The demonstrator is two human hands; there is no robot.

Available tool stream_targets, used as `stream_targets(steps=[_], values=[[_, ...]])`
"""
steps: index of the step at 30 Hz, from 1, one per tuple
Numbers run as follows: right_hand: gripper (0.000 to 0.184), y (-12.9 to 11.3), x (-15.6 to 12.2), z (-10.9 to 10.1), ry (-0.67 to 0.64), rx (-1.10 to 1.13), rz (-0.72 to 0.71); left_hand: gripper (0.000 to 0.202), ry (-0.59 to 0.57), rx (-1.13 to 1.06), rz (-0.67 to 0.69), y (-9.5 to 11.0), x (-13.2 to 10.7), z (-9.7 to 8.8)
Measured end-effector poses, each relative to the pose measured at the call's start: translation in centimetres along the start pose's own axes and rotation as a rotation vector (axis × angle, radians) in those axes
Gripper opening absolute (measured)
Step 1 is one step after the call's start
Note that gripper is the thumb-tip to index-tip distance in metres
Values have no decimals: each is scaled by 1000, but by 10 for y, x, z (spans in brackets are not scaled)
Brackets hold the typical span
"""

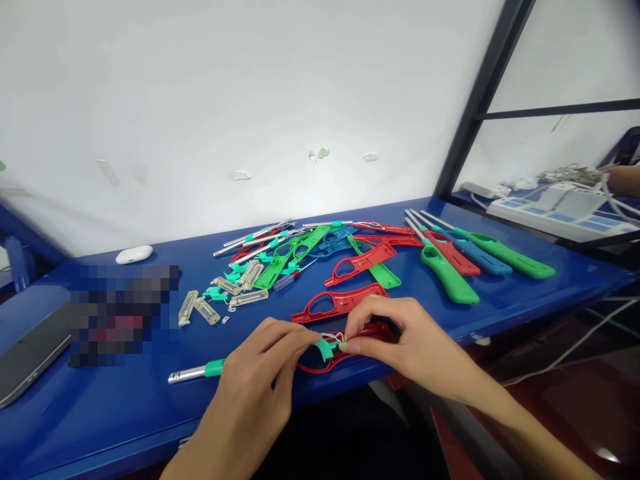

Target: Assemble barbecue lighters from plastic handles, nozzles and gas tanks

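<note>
Near the table's front edge lies a red lighter handle half (345, 357), open side up, partly covered by both hands. A metal tube (187, 375) with a teal collar (215, 367) sticks out to the left, from behind my left hand (267, 367). The fingertips of that hand press on a teal trigger (326, 350) over the handle's loop. My right hand (395, 330) pinches with thumb and index finger at a thin white wire (333, 335) just right of the trigger. Its fingertips partly hide the wire and a small dark part beside it.
Behind lies another red handle half (345, 301). Loose handle halves, metal tubes and teal parts are heaped further back, with clear fuel tanks (250, 298) to the left. Several assembled lighters (453, 277) lie right. A phone (35, 353) and white case (134, 254) are at left.
</note>
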State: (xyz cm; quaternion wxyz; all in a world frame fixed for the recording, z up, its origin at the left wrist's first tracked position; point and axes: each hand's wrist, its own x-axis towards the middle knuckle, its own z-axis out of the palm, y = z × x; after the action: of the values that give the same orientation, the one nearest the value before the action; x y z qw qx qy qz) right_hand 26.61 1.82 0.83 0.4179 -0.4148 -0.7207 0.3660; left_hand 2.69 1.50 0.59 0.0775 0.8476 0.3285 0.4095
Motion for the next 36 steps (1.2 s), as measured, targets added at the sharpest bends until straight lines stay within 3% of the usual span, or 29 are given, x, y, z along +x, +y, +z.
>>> stream_targets(steps=[10,18,28,32,36], values=[[10,-3,-1,2,8,-9,-5,40,-55,35,64,-4,-5,-1],[11,0,-1,1,19,-47,-16,29,-126,18,6,9,-6,-3],[3,-2,-4,1,26,-61,-79,27,-96,37,3,9,-7,-1],[12,3,-1,-3,47,-130,-78,26,-85,35,-5,10,-7,0],[15,8,4,-4,-22,-244,-121,23,-75,28,-4,10,-7,0]])
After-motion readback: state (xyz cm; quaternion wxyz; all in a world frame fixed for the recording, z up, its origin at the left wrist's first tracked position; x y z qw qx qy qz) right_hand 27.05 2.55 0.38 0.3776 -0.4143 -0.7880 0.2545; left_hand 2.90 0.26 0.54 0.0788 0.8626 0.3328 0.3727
